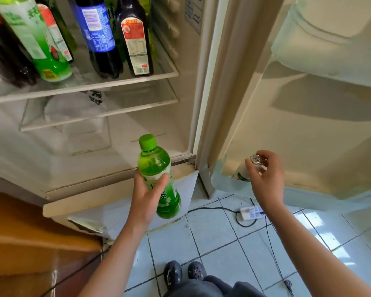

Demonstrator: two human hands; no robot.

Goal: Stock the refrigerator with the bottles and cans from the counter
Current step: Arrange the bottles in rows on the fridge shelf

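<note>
The person stands before the open refrigerator (193, 108) with something in each hand. The left hand (147, 190) is wrapped round the middle of a green tea bottle (155, 163), fingers clenched on its label, holding it upright and slightly tilted in front of the lower compartment, below the glass shelf (84, 87). The right hand (267, 174) reaches to the door's bottom rack (223, 182), fingers pinching the top of a small clear bottle (242, 174) (its cap is silvery) whose base sits down inside that rack. On the glass shelf stand several bottles already: a blue-labelled dark soda bottle (99, 33), a dark bottle with a red-and-white label (135, 41) just beside it, and a large green-and-white bottle (39, 43) further left. A power strip (251, 213) lies on the tiled floor (223, 254).
</note>
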